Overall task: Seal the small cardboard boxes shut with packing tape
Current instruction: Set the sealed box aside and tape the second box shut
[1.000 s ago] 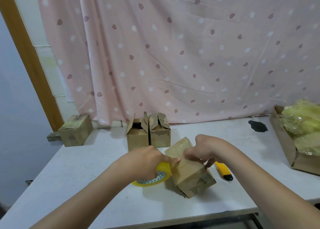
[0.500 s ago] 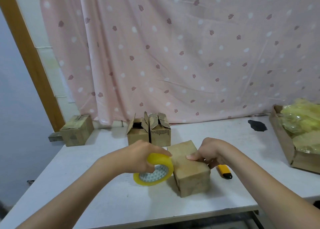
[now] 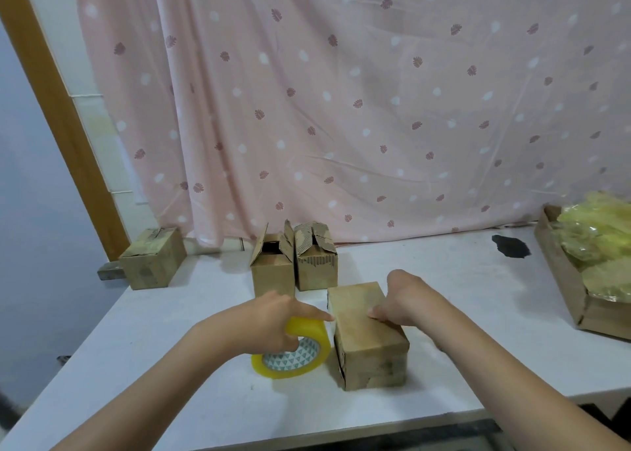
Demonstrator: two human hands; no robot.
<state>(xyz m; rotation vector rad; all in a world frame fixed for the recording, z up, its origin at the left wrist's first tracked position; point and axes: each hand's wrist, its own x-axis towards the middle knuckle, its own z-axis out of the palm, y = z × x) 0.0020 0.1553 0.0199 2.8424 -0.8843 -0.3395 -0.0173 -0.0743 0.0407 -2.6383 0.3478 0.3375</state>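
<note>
Lower centre of frame: my left hand point(image 3: 269, 321) grips the yellow tape roll point(image 3: 293, 351), forefinger stretched to the left edge of the closed box point(image 3: 367, 334) on the bench point(image 3: 170, 365). My right hand point(image 3: 399, 300) presses the box top w/ curled fingers, pinching nothing I can see. Looks like mid-taping; next I'd pull the strip over the seam and cut. Further back, centre: two open boxes point(image 3: 293, 263); left, another box point(image 3: 152, 259). No writing readable; roll core shows a triangle pattern only.

large carton point(image 3: 563, 280) and both forearms cut off by frame edges
</note>
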